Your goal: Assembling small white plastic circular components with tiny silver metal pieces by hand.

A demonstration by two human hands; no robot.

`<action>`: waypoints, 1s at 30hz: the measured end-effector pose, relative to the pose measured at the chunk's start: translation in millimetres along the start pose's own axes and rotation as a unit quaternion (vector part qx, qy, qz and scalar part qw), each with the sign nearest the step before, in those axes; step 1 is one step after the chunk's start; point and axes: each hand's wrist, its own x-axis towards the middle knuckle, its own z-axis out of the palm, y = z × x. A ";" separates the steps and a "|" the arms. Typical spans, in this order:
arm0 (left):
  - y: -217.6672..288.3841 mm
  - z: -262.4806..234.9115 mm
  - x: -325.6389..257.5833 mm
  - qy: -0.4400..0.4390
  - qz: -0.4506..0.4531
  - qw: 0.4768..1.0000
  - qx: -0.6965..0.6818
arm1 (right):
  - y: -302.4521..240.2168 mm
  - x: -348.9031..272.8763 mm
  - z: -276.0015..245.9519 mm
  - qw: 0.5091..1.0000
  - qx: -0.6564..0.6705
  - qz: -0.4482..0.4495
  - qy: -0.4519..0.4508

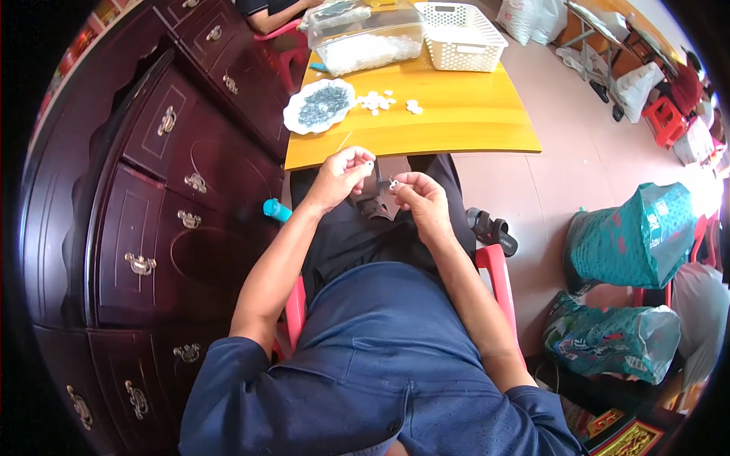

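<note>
Over my lap, just short of the yellow table's (464,121) near edge, both hands are raised a little apart. Thumb and fingers of my left hand (338,181) are closed on a small white piece (370,163), mostly covered by the fingertips. My right hand (423,204) pinches a small white ring-like piece (394,185). Beyond them, small round white pieces (375,101) lie loose on the table. To their left, a white scalloped dish (292,119) holds a heap of tiny dark grey parts (323,105).
A clear plastic box (365,53) of white pieces and a white perforated basket (465,57) stand at the table's far side. Dark wooden drawers (144,228) line my left. Teal bags (631,235) and black sandals (493,232) are on the right. Another person's arm (277,19) shows far left.
</note>
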 end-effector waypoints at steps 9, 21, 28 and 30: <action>16.6 5.7 -36.2 -0.005 0.036 0.999 0.019 | -1.1 -6.5 14.4 1.000 -0.024 0.013 -0.015; 4.6 7.1 -42.2 -0.005 -0.001 1.000 -0.011 | -3.5 -7.7 13.3 1.000 -0.017 0.012 -0.015; -1.2 4.9 -45.8 0.036 0.013 0.999 -0.014 | -0.6 -8.7 12.2 1.000 -0.022 0.015 -0.015; -2.9 8.4 -45.5 0.041 0.023 0.998 -0.036 | -0.7 -7.8 12.0 0.999 -0.023 0.016 -0.014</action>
